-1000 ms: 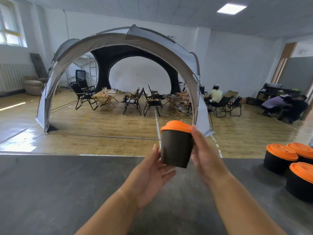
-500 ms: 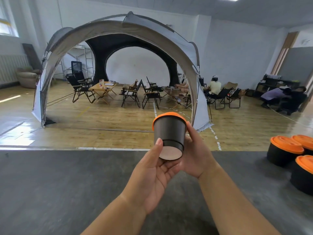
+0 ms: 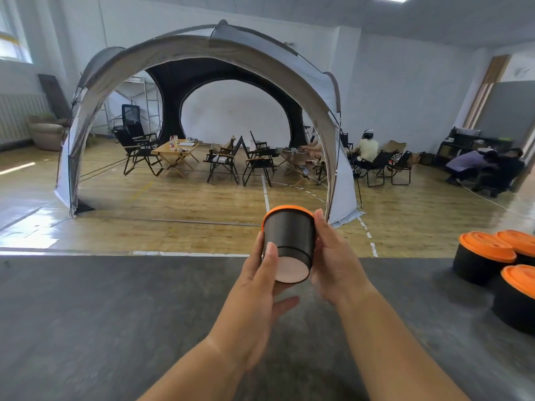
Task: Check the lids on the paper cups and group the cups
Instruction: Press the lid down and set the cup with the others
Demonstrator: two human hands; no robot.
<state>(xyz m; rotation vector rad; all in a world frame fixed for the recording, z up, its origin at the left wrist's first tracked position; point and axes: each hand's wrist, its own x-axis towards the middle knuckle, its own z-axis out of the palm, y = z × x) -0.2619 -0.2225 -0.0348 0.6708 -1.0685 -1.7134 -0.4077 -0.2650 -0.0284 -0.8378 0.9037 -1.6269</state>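
Note:
I hold a black paper cup (image 3: 291, 235) with an orange lid in both hands above the grey table (image 3: 115, 328). It is tipped so its pale base faces me and the lid points away. My left hand (image 3: 257, 287) cradles it from the left with the thumb laid on its side. My right hand (image 3: 333, 261) grips its right side. Three more black cups with orange lids (image 3: 486, 259) stand together at the table's right edge.
Beyond the table's far edge lies a wooden floor with a large arched tent (image 3: 202, 68), folding chairs and a low table inside it. People sit and crouch at the far right.
The cup went from upright to tipped with its base toward me. My left hand moved up from beneath the cup to hold its side.

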